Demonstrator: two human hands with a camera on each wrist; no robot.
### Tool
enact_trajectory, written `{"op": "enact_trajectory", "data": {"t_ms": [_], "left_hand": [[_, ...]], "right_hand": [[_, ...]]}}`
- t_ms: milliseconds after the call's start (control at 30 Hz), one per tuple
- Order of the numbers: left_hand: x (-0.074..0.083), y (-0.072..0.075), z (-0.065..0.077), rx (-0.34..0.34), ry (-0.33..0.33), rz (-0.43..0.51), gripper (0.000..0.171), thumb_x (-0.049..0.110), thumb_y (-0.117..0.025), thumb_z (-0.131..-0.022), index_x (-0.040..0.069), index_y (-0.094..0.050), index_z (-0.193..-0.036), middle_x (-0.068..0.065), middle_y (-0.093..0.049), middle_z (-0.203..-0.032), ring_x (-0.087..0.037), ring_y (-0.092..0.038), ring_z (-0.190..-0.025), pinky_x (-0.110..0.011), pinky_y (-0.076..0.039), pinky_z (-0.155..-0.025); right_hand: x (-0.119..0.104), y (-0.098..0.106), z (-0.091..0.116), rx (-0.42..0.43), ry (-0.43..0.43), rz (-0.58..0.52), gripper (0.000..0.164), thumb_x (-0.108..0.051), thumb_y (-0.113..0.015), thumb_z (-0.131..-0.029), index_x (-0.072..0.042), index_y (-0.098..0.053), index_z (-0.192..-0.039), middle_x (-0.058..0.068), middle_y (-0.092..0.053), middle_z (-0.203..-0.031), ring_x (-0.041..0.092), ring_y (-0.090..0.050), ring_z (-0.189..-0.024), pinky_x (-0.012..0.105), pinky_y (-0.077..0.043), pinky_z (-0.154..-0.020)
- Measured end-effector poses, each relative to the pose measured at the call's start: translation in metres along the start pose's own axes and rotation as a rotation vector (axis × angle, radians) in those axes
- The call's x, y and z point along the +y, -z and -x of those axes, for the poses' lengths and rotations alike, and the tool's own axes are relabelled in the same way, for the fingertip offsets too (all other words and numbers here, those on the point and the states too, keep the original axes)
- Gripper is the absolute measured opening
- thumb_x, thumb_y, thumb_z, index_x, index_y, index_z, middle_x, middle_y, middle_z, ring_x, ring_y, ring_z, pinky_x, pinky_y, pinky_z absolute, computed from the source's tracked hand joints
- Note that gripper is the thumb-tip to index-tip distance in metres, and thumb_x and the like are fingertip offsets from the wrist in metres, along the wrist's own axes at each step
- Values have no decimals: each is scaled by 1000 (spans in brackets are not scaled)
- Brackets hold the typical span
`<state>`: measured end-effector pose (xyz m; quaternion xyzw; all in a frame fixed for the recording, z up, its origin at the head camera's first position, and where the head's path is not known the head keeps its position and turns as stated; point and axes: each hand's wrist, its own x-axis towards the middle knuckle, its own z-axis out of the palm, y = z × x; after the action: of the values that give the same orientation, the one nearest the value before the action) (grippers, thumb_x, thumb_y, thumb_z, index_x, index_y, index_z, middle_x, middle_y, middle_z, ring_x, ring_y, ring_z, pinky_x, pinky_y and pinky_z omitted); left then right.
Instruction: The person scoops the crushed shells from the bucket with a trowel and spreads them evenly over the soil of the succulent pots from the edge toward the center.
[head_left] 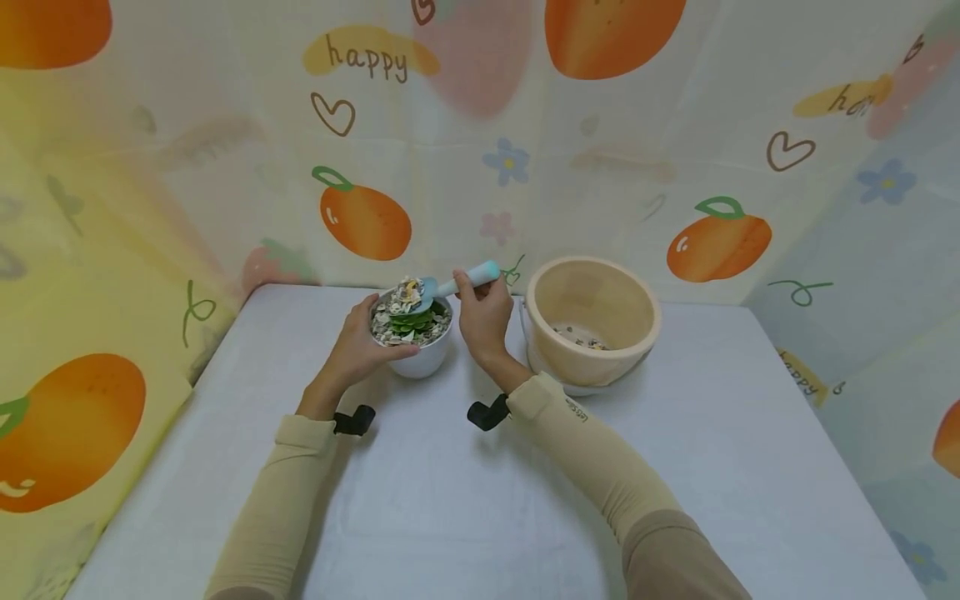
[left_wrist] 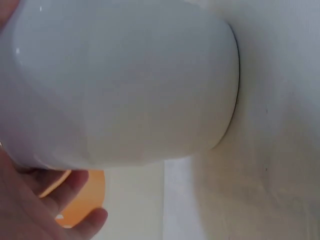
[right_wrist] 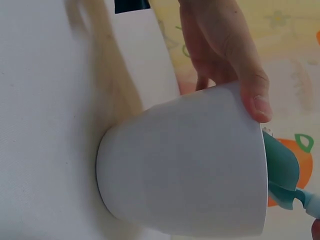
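Observation:
A white flowerpot (head_left: 420, 362) stands on the table, filled with pale grit around a green leafy plant (head_left: 414, 322). My left hand (head_left: 356, 343) holds this pot at its rim, thumb on the near side and fingers round the left. A light-blue hand trowel (head_left: 429, 295) is gripped by its handle in my right hand (head_left: 486, 318). Its blade, heaped with grit (head_left: 407, 296) bearing some yellow bits, is over the pot and above the leaves. The right wrist view shows the trowel blade (right_wrist: 282, 162) at the pot's rim; the pot hides the grit there.
To the right stands a large beige pot (head_left: 547, 350) with a little grit (head_left: 581, 338) at its bottom. A white cloth covers the table (head_left: 420, 517). A fruit-patterned curtain (head_left: 450, 167) hangs close behind the pots and along both sides.

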<state>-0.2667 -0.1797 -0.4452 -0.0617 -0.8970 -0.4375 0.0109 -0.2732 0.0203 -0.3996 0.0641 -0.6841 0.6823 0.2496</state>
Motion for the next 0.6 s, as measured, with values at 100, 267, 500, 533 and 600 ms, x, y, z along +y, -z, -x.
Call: {"op": "enact_trajectory", "data": {"t_ms": [100, 267, 500, 533, 600], "left_hand": [[3, -1, 2, 13, 6, -54, 121, 56, -83, -67, 4, -17, -154, -24, -30, -151, -41, -32, -137, -63, -30, -110], [4, 6, 1, -23, -6, -116, 120, 56, -83, -68, 2, -18, -153, -23, -30, -152, -41, -30, -138, -65, -28, -110], [0, 11, -9, -127, -34, -87, 122, 51, -83, -70, 5, -10, -156, -18, -21, -159, -37, -21, -145, -61, -23, -116], [-1, 11, -9, -126, -30, -76, 122, 51, -83, -70, 5, -10, -156, -18, -21, -159, -36, -21, -145, -61, -23, -116], [-2, 10, -10, -115, -23, -55, 121, 50, -84, -69, 7, -12, -156, -18, -22, -158, -36, -23, -145, -62, -23, -115]], "right_hand": [[-1, 1, 2, -11, 6, 15, 28, -16, -62, -96, 9, -54, -108, 26, -68, -99, 36, -71, -91, 34, -59, -80], [-16, 2, 9, -41, 18, 16, 25, -8, -60, -96, 14, -52, -107, 30, -66, -99, 41, -69, -93, 36, -59, -81], [-34, 4, 18, -17, 29, -3, 24, -4, -59, -95, 16, -52, -105, 31, -66, -98, 44, -68, -93, 35, -59, -79], [-34, 4, 18, -14, 33, -6, 24, -4, -60, -95, 16, -52, -105, 31, -66, -98, 44, -68, -93, 34, -59, -79], [-34, 4, 18, -11, 39, -11, 24, -4, -60, -95, 16, -52, -105, 31, -65, -98, 44, -68, -93, 31, -59, -79]]}}
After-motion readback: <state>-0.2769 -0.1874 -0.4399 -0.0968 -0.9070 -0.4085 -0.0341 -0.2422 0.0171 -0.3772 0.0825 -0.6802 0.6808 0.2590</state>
